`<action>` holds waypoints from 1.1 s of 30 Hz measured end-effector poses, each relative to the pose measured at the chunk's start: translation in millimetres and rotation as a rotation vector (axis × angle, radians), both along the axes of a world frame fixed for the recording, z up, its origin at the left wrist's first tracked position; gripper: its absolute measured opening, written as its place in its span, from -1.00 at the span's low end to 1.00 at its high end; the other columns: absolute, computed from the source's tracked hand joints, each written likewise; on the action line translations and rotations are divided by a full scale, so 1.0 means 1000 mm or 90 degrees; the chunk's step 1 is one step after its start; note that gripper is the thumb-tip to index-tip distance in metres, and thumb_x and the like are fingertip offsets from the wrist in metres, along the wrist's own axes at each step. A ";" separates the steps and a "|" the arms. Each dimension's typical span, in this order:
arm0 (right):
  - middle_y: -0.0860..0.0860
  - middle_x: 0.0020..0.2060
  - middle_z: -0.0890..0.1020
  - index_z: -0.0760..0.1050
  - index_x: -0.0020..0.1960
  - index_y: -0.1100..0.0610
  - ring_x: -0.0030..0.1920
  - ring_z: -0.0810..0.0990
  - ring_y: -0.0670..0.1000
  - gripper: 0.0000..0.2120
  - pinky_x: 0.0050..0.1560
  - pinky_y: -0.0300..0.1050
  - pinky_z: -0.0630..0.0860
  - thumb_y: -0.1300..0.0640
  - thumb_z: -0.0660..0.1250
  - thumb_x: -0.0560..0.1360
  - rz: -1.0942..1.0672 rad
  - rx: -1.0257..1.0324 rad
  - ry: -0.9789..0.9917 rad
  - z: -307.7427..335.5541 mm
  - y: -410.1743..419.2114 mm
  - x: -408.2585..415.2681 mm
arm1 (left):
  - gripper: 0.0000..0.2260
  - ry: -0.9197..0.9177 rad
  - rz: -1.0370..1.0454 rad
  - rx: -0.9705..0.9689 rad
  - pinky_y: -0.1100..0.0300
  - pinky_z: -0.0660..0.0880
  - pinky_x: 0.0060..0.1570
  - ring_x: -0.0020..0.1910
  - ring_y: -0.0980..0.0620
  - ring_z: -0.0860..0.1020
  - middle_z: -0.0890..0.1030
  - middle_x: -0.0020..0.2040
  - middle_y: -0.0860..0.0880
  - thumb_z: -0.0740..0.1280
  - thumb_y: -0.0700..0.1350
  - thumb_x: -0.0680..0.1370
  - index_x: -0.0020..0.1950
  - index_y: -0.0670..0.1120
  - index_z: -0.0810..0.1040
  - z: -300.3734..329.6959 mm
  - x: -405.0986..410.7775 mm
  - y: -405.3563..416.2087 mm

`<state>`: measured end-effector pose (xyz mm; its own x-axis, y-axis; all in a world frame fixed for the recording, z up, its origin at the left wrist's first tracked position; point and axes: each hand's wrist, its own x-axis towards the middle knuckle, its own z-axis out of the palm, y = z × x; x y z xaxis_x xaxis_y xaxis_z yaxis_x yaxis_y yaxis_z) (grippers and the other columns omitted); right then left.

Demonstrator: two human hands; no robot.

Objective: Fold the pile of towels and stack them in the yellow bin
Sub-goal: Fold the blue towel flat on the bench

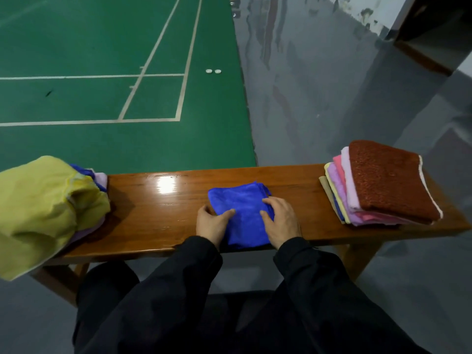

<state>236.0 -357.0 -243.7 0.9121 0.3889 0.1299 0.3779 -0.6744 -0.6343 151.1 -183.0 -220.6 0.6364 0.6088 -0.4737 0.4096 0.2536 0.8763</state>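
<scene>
Bench (158, 226): bare glossy wood shows between the blue towel and the yellow bin, and between the towel and the stack.
Blue towel (241, 208): folded, at the bench's middle, reaching its near edge.
Yellow bin (38, 208): soft, slumped, overhanging the bench's left end.
Towel stack (378, 185): right end, brown on top.
Left hand (212, 223): fingers loose, thumb on the towel's left edge.
Right hand (281, 218): flat, pressing the towel's right side.

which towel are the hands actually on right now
The blue towel, lying alone mid-bench. The left hand and right hand both rest on it, while the other towels sit untouched in the stack at the right end.
</scene>
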 end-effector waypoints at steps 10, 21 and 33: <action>0.21 0.36 0.55 0.55 0.34 0.21 0.37 0.50 0.24 -0.58 0.37 0.15 0.47 0.24 0.18 0.52 -0.133 -0.101 -0.199 0.010 -0.047 0.018 | -0.34 -0.041 -0.299 0.082 0.02 0.53 0.25 0.25 -0.05 0.55 0.55 0.31 -0.03 0.55 -0.24 0.42 0.46 -0.14 0.37 0.025 0.071 -0.070; 0.14 0.60 0.25 0.25 0.60 0.13 0.61 0.19 0.17 -0.39 0.60 0.12 0.11 0.15 0.11 0.55 -0.013 -0.321 -0.071 0.015 -0.073 0.031 | -0.29 0.052 -0.550 0.715 -0.12 0.39 0.36 0.51 -0.23 0.23 0.07 0.62 -0.14 0.32 0.10 0.54 0.62 0.13 0.06 0.020 0.040 -0.094; 0.03 0.23 0.68 0.67 0.19 0.12 0.32 0.56 0.11 -0.72 0.37 -0.01 0.41 0.07 0.25 0.64 0.051 -0.111 -0.113 0.074 -0.012 -0.002 | -0.71 -0.153 -0.417 0.690 -0.02 0.48 0.20 0.25 -0.08 0.54 0.62 0.24 -0.02 0.17 -0.01 0.65 0.26 -0.02 0.59 0.050 0.009 -0.046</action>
